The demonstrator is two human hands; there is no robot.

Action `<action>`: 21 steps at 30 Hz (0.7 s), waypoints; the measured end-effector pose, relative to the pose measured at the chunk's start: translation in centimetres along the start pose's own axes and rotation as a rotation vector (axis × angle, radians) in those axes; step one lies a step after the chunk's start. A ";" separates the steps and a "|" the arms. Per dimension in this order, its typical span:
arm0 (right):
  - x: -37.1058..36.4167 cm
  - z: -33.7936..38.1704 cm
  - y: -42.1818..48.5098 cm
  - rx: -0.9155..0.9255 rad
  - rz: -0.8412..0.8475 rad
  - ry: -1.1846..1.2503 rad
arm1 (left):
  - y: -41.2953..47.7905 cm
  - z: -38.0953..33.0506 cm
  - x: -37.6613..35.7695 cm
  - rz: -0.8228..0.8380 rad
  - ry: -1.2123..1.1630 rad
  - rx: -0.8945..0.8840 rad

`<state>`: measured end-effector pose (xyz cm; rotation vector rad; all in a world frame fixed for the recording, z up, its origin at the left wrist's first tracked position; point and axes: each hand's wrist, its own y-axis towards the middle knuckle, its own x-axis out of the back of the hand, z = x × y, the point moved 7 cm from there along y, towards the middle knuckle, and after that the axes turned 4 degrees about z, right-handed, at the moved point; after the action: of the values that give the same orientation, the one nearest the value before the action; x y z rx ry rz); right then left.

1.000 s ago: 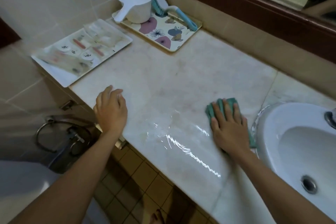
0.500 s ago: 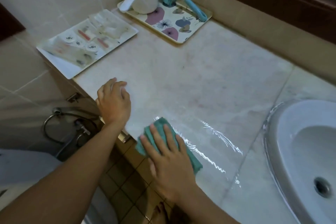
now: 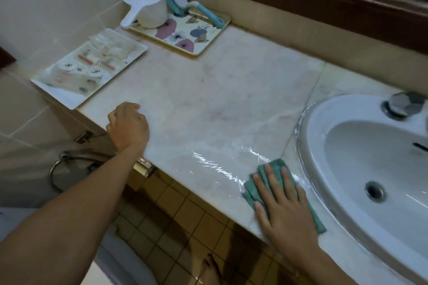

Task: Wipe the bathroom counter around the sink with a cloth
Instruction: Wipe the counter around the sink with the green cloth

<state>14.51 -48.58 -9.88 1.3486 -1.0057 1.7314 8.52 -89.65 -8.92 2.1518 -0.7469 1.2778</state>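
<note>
A pale marble counter (image 3: 227,90) runs from the wall to a white sink (image 3: 361,169) at the right. A folded teal cloth (image 3: 275,166) lies flat on the counter's front edge, just left of the sink rim. My right hand (image 3: 281,206) presses flat on the cloth with fingers spread, covering most of it. A wet, shiny streak (image 3: 222,166) stretches left of the cloth. My left hand (image 3: 128,126) rests on the counter's front edge farther left, fingers curled under, holding nothing.
At the back stands a floral tray (image 3: 185,37) carrying a white scoop (image 3: 148,7) and a blue brush (image 3: 196,9). A white tray of wrapped toiletries (image 3: 90,69) overhangs the counter's left end. A tap knob (image 3: 403,104) sits on the sink. Tiled floor and my bare foot (image 3: 210,271) below.
My right hand slid the cloth from beside the sink left along the front edge, then back right to the sink rim. The wet streak has grown. My left hand stayed put.
</note>
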 end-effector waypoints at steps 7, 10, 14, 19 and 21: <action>0.2 -7.1 -9.6 -0.034 0.013 0.102 | -6.6 -7.1 -1.3 0.150 -0.221 0.285; 0.5 -10.0 -13.0 0.013 0.025 0.155 | -16.9 -13.5 -1.6 0.212 -0.472 0.057; 2.3 -13.9 -16.6 -0.053 -0.022 0.380 | -29.3 -18.9 -1.4 0.367 -0.697 -0.269; 6.5 -19.6 -21.6 -0.551 -0.366 0.999 | -37.7 -20.5 -0.6 0.578 -0.774 -0.501; 5.9 -22.2 -24.3 -0.839 -0.492 1.465 | -39.4 -21.4 -0.5 0.616 -0.717 -0.604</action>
<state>25.36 -17.55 -3.86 -0.3079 -0.3285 1.1585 22.39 -47.10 -6.57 1.8787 -1.9113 0.3514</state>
